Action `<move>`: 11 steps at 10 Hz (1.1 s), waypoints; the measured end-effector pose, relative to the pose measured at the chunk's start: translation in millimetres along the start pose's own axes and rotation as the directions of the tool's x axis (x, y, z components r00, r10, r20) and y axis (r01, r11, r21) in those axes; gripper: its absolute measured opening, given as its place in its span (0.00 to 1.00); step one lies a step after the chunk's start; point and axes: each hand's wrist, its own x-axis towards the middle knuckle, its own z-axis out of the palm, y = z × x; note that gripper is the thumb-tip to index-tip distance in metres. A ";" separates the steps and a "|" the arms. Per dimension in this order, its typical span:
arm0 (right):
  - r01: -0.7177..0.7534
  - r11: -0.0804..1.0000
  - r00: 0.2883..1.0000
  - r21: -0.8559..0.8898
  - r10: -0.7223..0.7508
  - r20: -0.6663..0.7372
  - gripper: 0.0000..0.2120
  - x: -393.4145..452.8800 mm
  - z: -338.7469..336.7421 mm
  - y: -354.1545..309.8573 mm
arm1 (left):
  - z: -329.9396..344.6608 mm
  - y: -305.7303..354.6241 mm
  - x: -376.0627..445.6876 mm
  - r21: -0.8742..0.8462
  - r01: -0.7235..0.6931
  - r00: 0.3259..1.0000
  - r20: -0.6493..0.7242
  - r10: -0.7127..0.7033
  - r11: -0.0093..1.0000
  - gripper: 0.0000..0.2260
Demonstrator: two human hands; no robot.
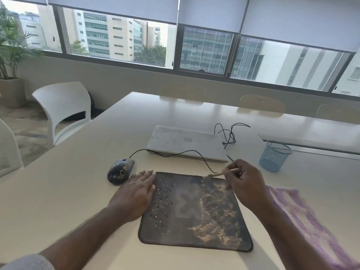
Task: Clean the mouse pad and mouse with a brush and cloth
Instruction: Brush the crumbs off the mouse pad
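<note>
A dark mouse pad (187, 217) lies on the table in front of me, with small crumbs on its left part and tan dust over its right part. My left hand (134, 193) rests flat at the pad's left edge, fingers straight. My right hand (243, 182) pinches a thin wooden brush (216, 174) whose bristles touch the pad's far right corner. A dark wired mouse (120, 171), dusted with tan powder, sits just beyond the pad's far left corner. A purple striped cloth (303, 217) lies to the right of the pad.
A closed white laptop (187, 143) lies beyond the pad, with a black cable (229, 133) looped beside it. A blue mesh pen cup (274, 155) stands at the right. White chairs (62, 108) stand to the left of the table (68, 191).
</note>
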 end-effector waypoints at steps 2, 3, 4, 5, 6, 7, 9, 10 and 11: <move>0.090 0.984 0.994 -0.157 -0.081 0.067 0.09 8.9 16.7 0.8 | 2.0 -1.0 1.1 0.014 0.009 1.000 0.026 -0.009 1.000 0.24; 0.163 0.958 0.980 -0.236 -0.131 0.147 0.10 4.1 25.7 1.2 | 0.9 0.2 0.3 0.016 0.011 0.999 0.034 -0.012 1.000 0.24; 0.215 0.930 0.970 -0.296 -0.168 0.177 0.12 3.6 23.8 2.5 | 0.2 0.9 0.0 0.021 0.017 0.999 0.036 -0.018 1.000 0.24; 0.193 0.942 0.977 -0.274 -0.158 0.146 0.11 9.6 17.0 0.5 | -0.2 1.6 -0.4 0.023 0.019 0.999 0.039 -0.019 1.000 0.24; 0.177 0.966 0.983 -0.190 -0.163 0.090 0.11 12.8 20.8 -3.0 | -0.2 1.4 0.0 0.023 0.019 0.999 0.042 -0.020 1.000 0.24; 0.178 0.971 0.973 -0.157 -0.150 0.176 0.12 6.4 31.1 0.7 | -0.5 0.9 -0.2 0.024 0.017 0.999 0.045 -0.018 1.000 0.24; 0.165 0.966 0.980 -0.198 -0.139 0.139 0.10 11.1 14.7 2.0 | 0.9 -0.4 -0.2 0.019 0.015 0.999 0.040 -0.015 1.000 0.24; 0.184 0.973 0.980 -0.138 -0.170 0.102 0.12 10.9 19.5 -5.5 | 2.0 -1.6 0.6 0.018 0.017 0.999 0.033 -0.017 1.000 0.24; 0.174 0.976 0.965 -0.130 -0.142 0.222 0.13 1.8 30.9 -4.9 | 2.7 -2.3 0.2 0.021 0.017 0.999 0.035 -0.017 1.000 0.24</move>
